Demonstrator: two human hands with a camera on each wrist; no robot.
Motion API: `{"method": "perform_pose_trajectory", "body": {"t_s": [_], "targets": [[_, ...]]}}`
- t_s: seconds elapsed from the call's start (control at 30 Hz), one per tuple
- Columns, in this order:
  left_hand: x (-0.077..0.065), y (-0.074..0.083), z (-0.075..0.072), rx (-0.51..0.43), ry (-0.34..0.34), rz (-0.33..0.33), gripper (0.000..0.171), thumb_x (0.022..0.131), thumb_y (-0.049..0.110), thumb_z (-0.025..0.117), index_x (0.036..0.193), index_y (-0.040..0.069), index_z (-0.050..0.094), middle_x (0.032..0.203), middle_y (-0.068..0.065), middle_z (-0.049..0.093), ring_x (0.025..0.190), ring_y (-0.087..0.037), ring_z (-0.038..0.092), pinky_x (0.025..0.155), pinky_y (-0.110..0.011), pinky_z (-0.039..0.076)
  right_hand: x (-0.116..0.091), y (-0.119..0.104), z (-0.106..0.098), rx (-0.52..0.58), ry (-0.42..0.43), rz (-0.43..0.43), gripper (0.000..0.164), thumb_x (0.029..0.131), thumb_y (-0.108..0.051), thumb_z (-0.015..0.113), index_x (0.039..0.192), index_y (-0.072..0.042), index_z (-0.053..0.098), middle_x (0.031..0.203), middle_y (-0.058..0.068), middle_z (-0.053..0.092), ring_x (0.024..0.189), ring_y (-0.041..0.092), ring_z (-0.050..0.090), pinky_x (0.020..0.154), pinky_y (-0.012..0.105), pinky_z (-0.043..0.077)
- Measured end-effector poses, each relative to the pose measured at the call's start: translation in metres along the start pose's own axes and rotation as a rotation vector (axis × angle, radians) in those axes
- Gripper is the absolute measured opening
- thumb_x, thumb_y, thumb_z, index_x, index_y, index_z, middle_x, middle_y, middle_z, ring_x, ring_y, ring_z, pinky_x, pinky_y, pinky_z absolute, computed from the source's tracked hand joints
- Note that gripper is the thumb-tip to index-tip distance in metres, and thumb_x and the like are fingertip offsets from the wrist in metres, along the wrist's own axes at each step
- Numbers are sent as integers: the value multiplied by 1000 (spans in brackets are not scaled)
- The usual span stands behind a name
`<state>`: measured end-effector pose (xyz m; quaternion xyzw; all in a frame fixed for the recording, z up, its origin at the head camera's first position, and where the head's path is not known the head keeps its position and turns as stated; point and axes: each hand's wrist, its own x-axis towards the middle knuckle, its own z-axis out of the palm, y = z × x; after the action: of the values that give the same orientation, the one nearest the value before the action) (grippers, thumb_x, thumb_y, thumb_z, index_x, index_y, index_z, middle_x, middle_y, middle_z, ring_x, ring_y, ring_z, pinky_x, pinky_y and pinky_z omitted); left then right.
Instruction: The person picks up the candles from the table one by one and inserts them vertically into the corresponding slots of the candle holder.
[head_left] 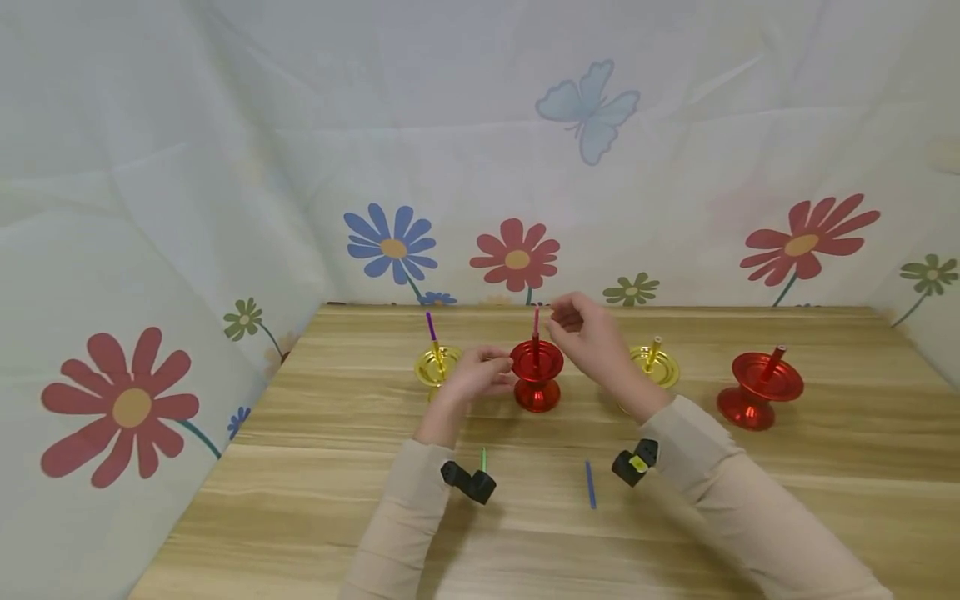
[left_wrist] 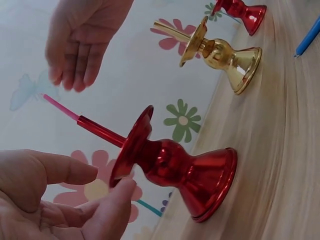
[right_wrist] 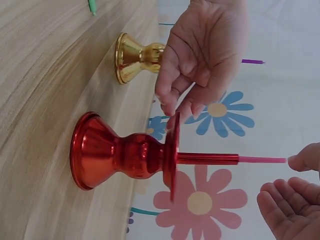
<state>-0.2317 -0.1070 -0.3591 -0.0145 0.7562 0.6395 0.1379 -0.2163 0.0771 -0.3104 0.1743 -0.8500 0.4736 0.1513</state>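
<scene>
A red metal candle holder point(head_left: 537, 393) stands upright in the middle, with a thin pink candle point(right_wrist: 261, 159) upright in its tube. My left hand point(head_left: 480, 372) is at the left edge of the holder's dish, thumb and fingers apart; in the left wrist view a fingertip point(left_wrist: 125, 186) is at the rim, and I cannot tell whether it touches. By the candle's top is my right hand point(head_left: 588, 337), fingers loosely bent with nothing between them. Its thumb point(right_wrist: 305, 158) is close to the candle's tip in the right wrist view; contact is unclear.
Left stands a gold holder point(head_left: 437, 367) with a purple candle point(head_left: 431, 326). To the right are another gold holder point(head_left: 666, 367), partly behind my right arm, and a red holder point(head_left: 750, 408), both without candles. Green point(head_left: 483, 460) and blue point(head_left: 590, 483) candles lie on the table nearer me.
</scene>
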Motion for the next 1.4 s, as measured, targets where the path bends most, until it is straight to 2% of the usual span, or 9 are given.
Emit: {"method": "perform_pose_trajectory", "body": {"t_s": [0.23, 0.33, 0.47, 0.57, 0.8, 0.9, 1.07, 1.27, 1.4], "targets": [[-11, 10, -4, 73, 21, -7, 34, 99, 12, 47, 127, -8, 49, 125, -28, 52, 106, -39, 59, 96, -47, 49, -14, 0, -18, 1, 62, -22, 22, 87, -4, 65, 107, 6, 60, 97, 20, 65, 89, 29, 63, 82, 40, 56], [-15, 13, -5, 140, 34, 18, 34, 98, 14, 50, 124, -7, 51, 122, -26, 53, 102, -37, 59, 93, -46, 51, -20, 1, -26, -5, 87, -22, 22, 87, -3, 64, 106, 7, 61, 96, 20, 65, 88, 29, 63, 79, 30, 56], [-21, 15, -2, 225, 42, 72, 29, 96, 15, 54, 115, -6, 55, 109, -21, 57, 87, -30, 60, 83, -41, 56, -30, 2, -37, -6, 119, -2, 22, 89, -5, 63, 108, 6, 62, 97, 19, 66, 88, 28, 63, 74, 11, 48], [-24, 17, 2, 268, 40, 107, 25, 94, 15, 57, 108, -5, 58, 104, -21, 58, 79, -24, 59, 76, -37, 58, -38, 3, -45, 1, 151, 9, 22, 89, -5, 63, 108, 5, 63, 97, 19, 66, 85, 21, 62, 71, 5, 45], [-34, 21, 12, 325, 19, 170, 19, 92, 13, 60, 100, -3, 58, 84, -11, 57, 68, -18, 54, 65, -28, 55, -52, 11, -59, 15, 247, 26, 20, 86, -3, 66, 104, 6, 65, 94, 20, 67, 75, -11, 52, 68, 3, 44], [-38, 21, 16, 363, 8, 182, 20, 91, 14, 62, 100, -3, 58, 83, -10, 56, 68, -18, 54, 64, -27, 54, -56, 14, -64, 22, 270, 44, 21, 87, -3, 65, 105, 7, 64, 95, 21, 67, 75, -12, 51, 68, 3, 44], [-43, 22, 25, 457, -9, 200, 22, 90, 18, 64, 100, 0, 59, 92, -13, 61, 73, -19, 57, 64, -26, 54, -59, 18, -70, 29, 310, 101, 21, 88, -5, 64, 105, 8, 64, 96, 23, 66, 74, -13, 50, 68, 2, 44], [-43, 17, 34, 472, -37, 215, 21, 88, 16, 67, 97, -1, 58, 88, -12, 60, 70, -18, 56, 63, -27, 53, -60, 26, -79, 26, 366, 140, 23, 87, -9, 66, 104, 7, 66, 95, 22, 67, 71, -13, 52, 65, 3, 44], [-43, 12, 38, 499, -39, 223, 22, 87, 18, 68, 96, 1, 58, 83, -9, 60, 65, -17, 56, 59, -24, 49, -60, 36, -84, 24, 362, 165, 26, 89, -13, 65, 106, 7, 65, 94, 20, 67, 69, -14, 53, 63, 4, 45]]}}
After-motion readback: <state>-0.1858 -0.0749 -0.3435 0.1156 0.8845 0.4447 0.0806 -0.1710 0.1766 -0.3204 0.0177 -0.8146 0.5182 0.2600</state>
